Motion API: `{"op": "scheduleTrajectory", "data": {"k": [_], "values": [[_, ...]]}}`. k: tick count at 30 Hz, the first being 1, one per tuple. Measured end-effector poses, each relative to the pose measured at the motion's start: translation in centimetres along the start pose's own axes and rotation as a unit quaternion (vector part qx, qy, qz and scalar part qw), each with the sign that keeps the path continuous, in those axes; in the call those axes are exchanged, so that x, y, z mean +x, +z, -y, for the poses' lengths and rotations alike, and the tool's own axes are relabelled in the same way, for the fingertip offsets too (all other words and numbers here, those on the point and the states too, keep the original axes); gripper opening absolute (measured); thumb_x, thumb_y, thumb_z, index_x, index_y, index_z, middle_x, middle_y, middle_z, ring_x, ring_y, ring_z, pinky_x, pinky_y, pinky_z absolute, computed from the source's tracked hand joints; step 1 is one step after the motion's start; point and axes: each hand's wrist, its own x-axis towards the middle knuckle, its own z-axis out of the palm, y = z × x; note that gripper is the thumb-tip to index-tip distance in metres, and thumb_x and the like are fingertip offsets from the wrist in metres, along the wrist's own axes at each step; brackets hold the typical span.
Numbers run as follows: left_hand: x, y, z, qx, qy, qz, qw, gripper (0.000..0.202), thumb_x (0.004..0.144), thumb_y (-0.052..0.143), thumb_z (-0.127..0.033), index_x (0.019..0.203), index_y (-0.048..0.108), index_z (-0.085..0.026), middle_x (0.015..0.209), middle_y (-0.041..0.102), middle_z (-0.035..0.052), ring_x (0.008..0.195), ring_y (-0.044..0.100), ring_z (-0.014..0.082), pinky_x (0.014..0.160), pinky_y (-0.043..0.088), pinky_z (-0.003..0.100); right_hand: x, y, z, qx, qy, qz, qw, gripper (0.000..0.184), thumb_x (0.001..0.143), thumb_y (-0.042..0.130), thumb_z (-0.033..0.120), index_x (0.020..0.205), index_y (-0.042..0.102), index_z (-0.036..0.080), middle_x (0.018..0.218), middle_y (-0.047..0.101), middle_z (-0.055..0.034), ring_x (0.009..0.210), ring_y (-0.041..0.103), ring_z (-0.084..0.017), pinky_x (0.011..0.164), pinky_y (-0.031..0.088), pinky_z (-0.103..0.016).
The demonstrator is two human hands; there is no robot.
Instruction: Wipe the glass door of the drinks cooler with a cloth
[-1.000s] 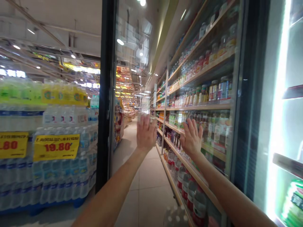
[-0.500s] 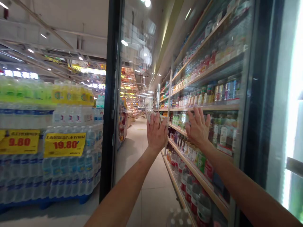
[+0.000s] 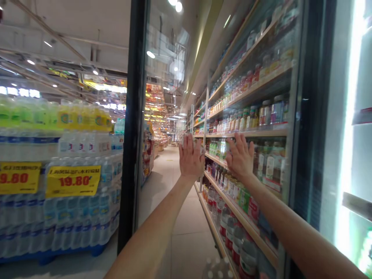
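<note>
In front of me stands an open glass cooler door (image 3: pixel 162 100) with a dark frame (image 3: pixel 132 128). My left hand (image 3: pixel 191 157) lies flat against the pane, its fingers stretched upward. A pale patch shows around those fingers; I cannot tell whether it is a thin cloth or a reflection. My right hand (image 3: pixel 241 157) is raised beside it, fingers spread, at or very close to the same glass. No object shows in the right hand. Drink bottles (image 3: pixel 273 164) on the shelves appear behind the pane.
At left, stacked packs of water bottles (image 3: pixel 78 232) bear yellow price signs (image 3: pixel 72 181). A tiled aisle (image 3: pixel 165 170) runs ahead. Long shelves (image 3: pixel 255 133) of drinks line the right side. A bright light strip (image 3: pixel 350 128) glows inside the cooler at far right.
The view has turned slightly right, so the stacked packs and door frame sit further left. Both hands stay raised at the glass, with only a slight shift in the picture.
</note>
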Motion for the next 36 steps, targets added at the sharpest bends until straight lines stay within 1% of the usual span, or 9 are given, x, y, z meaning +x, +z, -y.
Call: {"op": "scheduleTrajectory", "data": {"k": [4, 8, 11, 17, 20, 26, 30, 33, 36], "values": [[-0.3, 0.1, -0.7, -0.008, 0.04, 0.032, 0.999, 0.045, 0.086, 0.046, -0.034, 0.128, 0.042, -0.02, 0.149, 0.014, 0.0125, 0.137, 0.004, 0.0295, 0.107, 0.021, 0.052, 0.0, 0.0, 0.1, -0.003, 0.001, -0.006, 1.0, 0.048, 0.086, 0.04, 0.031, 0.133, 0.038, 0.023, 0.144, 0.032, -0.01, 0.135, 0.024, -0.024, 0.107, 0.016, -0.05], [-1.1, 0.6, -2.2, -0.043, 0.171, 0.086, 0.981, 0.035, 0.087, 0.045, -0.027, 0.122, 0.049, -0.024, 0.145, 0.028, 0.0086, 0.137, 0.011, 0.0253, 0.107, 0.026, 0.046, 0.0, -0.1, 0.1, 0.0, 0.002, -0.01, 1.0, 0.047, 0.086, 0.04, 0.031, 0.132, 0.04, 0.022, 0.144, 0.032, -0.0102, 0.135, 0.024, -0.023, 0.107, 0.016, -0.049], [-1.4, 0.4, -1.5, -0.047, 0.213, 0.101, 0.971, 0.035, 0.087, 0.042, -0.019, 0.12, 0.05, -0.026, 0.141, 0.036, 0.0063, 0.137, 0.013, 0.0223, 0.106, 0.029, 0.044, -0.1, -0.1, 0.0, 0.006, -0.001, -0.01, 1.0, 0.049, 0.086, 0.04, 0.029, 0.134, 0.037, 0.023, 0.144, 0.033, -0.0096, 0.135, 0.023, -0.023, 0.107, 0.015, -0.049], [0.1, -0.8, 2.1, -0.028, 0.095, 0.04, 0.994, 0.04, 0.086, 0.038, -0.014, 0.123, 0.048, -0.024, 0.147, 0.024, 0.0066, 0.137, 0.01, 0.0227, 0.108, 0.024, 0.048, -0.2, 0.0, 0.0, 0.005, 0.003, -0.009, 1.0, 0.049, 0.085, 0.039, 0.029, 0.134, 0.037, 0.024, 0.144, 0.033, -0.009, 0.135, 0.024, -0.023, 0.107, 0.015, -0.05], [0.1, -0.6, 1.2, -0.023, 0.077, 0.038, 0.996, 0.04, 0.087, 0.04, -0.02, 0.127, 0.044, -0.02, 0.148, 0.02, 0.0103, 0.138, 0.007, 0.0249, 0.108, 0.022, 0.05, -0.2, 0.1, 0.1, 0.006, 0.008, -0.009, 1.0, 0.05, 0.084, 0.04, 0.027, 0.134, 0.037, 0.023, 0.144, 0.033, -0.0088, 0.135, 0.023, -0.023, 0.107, 0.015, -0.05], [-1.4, 0.1, -1.8, -0.038, 0.164, 0.087, 0.982, 0.037, 0.087, 0.045, -0.031, 0.122, 0.049, -0.02, 0.143, 0.033, 0.0113, 0.137, 0.012, 0.0233, 0.107, 0.025, 0.044, -0.1, 0.0, 0.0, 0.009, 0.0, -0.018, 1.0, 0.046, 0.085, 0.039, 0.029, 0.13, 0.042, 0.022, 0.142, 0.036, -0.0095, 0.134, 0.025, -0.023, 0.107, 0.016, -0.049], [-0.7, -0.7, 1.1, -0.018, 0.157, 0.059, 0.986, 0.038, 0.087, 0.04, -0.018, 0.124, 0.047, -0.023, 0.141, 0.036, 0.0088, 0.137, 0.013, 0.0203, 0.108, 0.025, 0.042, -0.1, -0.1, 0.0, 0.004, 0.002, -0.009, 1.0, 0.046, 0.086, 0.039, 0.029, 0.131, 0.041, 0.022, 0.143, 0.035, -0.0093, 0.135, 0.024, -0.022, 0.107, 0.016, -0.048], [0.5, -1.3, 4.1, 0.003, 0.056, -0.002, 0.998, 0.047, 0.086, 0.037, -0.017, 0.133, 0.036, -0.014, 0.144, 0.03, 0.0147, 0.137, 0.012, 0.0227, 0.109, 0.022, 0.045, -0.2, 0.0, 0.1, -0.001, 0.005, 0.001, 1.0, 0.048, 0.086, 0.039, 0.029, 0.133, 0.038, 0.022, 0.143, 0.034, -0.0092, 0.135, 0.023, -0.022, 0.107, 0.016, -0.049], [1.2, -0.9, 4.4, 0.016, -0.006, -0.032, 0.999, 0.051, 0.086, 0.037, -0.019, 0.135, 0.03, -0.009, 0.145, 0.024, 0.0184, 0.137, 0.008, 0.0251, 0.109, 0.019, 0.049, -0.2, 0.0, 0.2, -0.004, 0.01, 0.004, 1.0, 0.049, 0.086, 0.039, 0.03, 0.134, 0.036, 0.023, 0.144, 0.033, -0.0088, 0.135, 0.022, -0.023, 0.107, 0.016, -0.05]]}}
